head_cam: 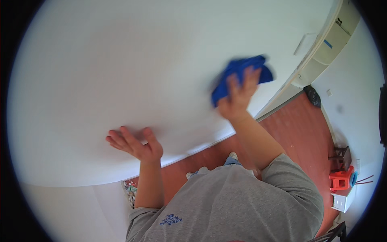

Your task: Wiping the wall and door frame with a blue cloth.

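A broad white wall [127,69] fills the view before me. My right hand [240,96] lies spread over a crumpled blue cloth [225,87], holding it against the wall; both are blurred. Parts of the cloth stick out past the fingertips and below the palm. Further left and lower, my left hand [136,145] has its fingers apart and holds nothing. Its fingertips are at the wall, though whether they touch it is hard to tell.
Reddish-brown floor [297,133] runs beneath me. Beyond the wall's right edge is a recess with shelves [320,57]. A black plastic bag [313,96], a dark wooden stool [343,158], a red plastic stool [341,179] and a white drawer unit [341,202] stand along the right wall.
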Demonstrator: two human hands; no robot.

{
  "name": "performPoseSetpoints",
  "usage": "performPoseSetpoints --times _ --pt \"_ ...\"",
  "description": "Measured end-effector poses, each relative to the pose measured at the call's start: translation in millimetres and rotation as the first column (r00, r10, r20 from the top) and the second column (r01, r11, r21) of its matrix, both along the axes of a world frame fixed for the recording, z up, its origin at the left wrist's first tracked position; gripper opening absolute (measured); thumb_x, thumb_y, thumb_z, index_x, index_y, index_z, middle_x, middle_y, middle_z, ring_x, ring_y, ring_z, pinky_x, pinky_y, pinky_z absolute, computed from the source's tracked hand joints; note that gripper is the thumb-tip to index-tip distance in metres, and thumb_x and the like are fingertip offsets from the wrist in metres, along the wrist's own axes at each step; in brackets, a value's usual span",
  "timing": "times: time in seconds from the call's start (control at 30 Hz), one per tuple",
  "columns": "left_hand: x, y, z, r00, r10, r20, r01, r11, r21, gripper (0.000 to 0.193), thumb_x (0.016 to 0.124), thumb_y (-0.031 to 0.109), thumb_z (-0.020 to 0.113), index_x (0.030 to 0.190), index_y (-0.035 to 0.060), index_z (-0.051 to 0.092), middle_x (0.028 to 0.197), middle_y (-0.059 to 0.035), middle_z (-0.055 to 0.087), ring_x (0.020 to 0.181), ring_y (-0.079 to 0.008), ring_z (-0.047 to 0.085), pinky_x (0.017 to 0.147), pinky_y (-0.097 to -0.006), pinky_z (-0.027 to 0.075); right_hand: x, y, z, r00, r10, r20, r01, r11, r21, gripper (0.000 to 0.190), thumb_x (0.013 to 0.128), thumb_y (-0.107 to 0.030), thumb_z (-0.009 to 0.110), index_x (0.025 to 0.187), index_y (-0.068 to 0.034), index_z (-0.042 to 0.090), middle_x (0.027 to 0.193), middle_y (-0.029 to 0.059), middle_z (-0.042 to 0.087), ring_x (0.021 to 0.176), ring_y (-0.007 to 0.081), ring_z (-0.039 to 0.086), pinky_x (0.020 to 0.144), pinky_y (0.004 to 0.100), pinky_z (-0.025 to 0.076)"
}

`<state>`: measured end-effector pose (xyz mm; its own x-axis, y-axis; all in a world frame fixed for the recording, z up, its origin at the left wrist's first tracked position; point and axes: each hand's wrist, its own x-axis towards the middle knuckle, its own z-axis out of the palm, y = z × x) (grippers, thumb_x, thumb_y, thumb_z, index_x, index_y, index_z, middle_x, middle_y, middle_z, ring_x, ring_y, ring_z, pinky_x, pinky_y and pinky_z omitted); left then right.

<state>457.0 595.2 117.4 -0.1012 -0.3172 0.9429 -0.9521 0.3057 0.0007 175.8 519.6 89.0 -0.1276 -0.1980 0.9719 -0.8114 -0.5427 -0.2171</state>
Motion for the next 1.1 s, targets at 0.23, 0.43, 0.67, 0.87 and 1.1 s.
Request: performPoseSetpoints --times 0.23,0.43,0.67,0.87,1.1 --pt "32.4 -15.5 -1.8 0.996 0.072 0.045 -0.063 0.984 -0.166 0.061 0.097 0.030 0.047 0.146 -0.0033 0.035 0.158 -0.0222 0.018 0.149 -0.0363 0.003 0.117 -0.0493 -0.004 98.6 21.0 18.4 0.999 -0.046 0.016 0.047 0.999 -0.021 0.045 0.083 -0.030 0.058 0.123 -0.010 0.063 0.151 0.0259 0.033 0.140 0.0536 0.022 0.110 0.0630 0.015" --pt "42.3 -9.8 -8.3 1.000 0.027 0.001 -0.027 0.993 -0.118 0.058 0.095 0.031 0.050 0.146 0.0044 0.040 0.158 -0.0209 0.020 0.148 -0.0418 0.005 0.116 -0.0550 -0.006 134.6 36.0 18.0 0.963 -0.062 -0.264 0.048 0.997 -0.059 0.048 0.077 -0.036 0.063 0.123 -0.023 0.066 0.146 0.0156 0.044 0.139 0.0429 0.031 0.114 0.0585 0.012" --pt "40.4 -15.2 -6.0 0.997 -0.052 0.056 0.062 0.980 -0.189 0.054 0.094 0.029 0.051 0.141 0.0018 0.047 0.156 -0.0224 0.025 0.148 -0.0415 0.004 0.116 -0.0530 -0.007 104.1 20.9 45.5 0.939 -0.053 0.339 0.036 0.998 0.056 0.049 0.093 -0.025 0.047 0.134 0.003 0.048 0.151 0.0307 0.026 0.141 0.0493 0.019 0.114 0.0573 0.015" --pt "42.1 -11.7 -12.2 0.997 -0.060 0.047 0.066 0.988 -0.140 0.052 0.094 0.029 0.051 0.141 0.0069 0.049 0.157 -0.0189 0.026 0.148 -0.0425 0.006 0.115 -0.0556 -0.008 169.8 43.5 21.2 0.994 -0.071 -0.086 0.071 0.997 -0.009 0.043 0.078 -0.029 0.061 0.117 -0.012 0.068 0.146 0.0242 0.041 0.136 0.0527 0.031 0.109 0.0614 0.020" --pt "41.9 -16.5 -11.8 0.998 -0.015 0.068 0.027 0.984 -0.176 0.053 0.094 0.028 0.049 0.142 0.0070 0.046 0.157 -0.0189 0.025 0.148 -0.0426 0.006 0.116 -0.0559 -0.006 59.5 8.0 45.2 0.983 -0.116 0.139 0.126 0.990 -0.070 0.047 0.087 -0.017 0.049 0.129 0.002 0.054 0.150 0.0268 0.034 0.140 0.0492 0.024 0.114 0.0563 0.015"
